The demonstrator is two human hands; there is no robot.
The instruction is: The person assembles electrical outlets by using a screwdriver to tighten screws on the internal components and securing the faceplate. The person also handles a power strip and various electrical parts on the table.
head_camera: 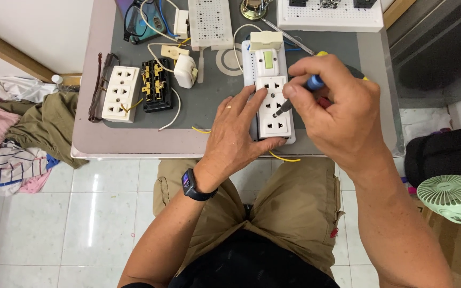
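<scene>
A white outlet strip [273, 104] with a switch at its far end lies on the small table [134, 141]. My left hand [236, 133] grips its near left side, fingers spread over the edge and thumb under the near end. My right hand [337, 106] holds a blue-handled screwdriver [300, 93], its tip resting on the face of the strip between the sockets.
To the left lie a second white outlet plate [119, 93], a black socket insert [156, 85] and a white plug [186, 71] with cord. White perforated boards [209, 21] and eyeglasses [137, 21] sit at the back. Clothes [22, 128] pile left, a green fan [452, 197] stands right.
</scene>
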